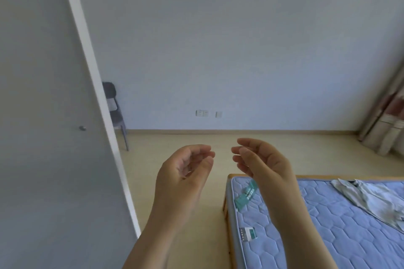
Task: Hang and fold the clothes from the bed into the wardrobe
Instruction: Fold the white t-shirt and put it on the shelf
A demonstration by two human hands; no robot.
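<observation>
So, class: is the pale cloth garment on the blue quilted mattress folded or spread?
Spread: the garment lies loose and rumpled on the mattress.

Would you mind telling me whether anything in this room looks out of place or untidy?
Only the pale garment lying rumpled on the bare mattress at the right edge of view. The left hand and right hand hold nothing. Nothing looks spilled or damaged.

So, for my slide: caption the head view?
Empty left hand and right hand raised beside wardrobe door; clothes on bed.

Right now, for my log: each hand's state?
Left hand: open, loosely curled, holding nothing.
Right hand: open, loosely curled, holding nothing.
</observation>
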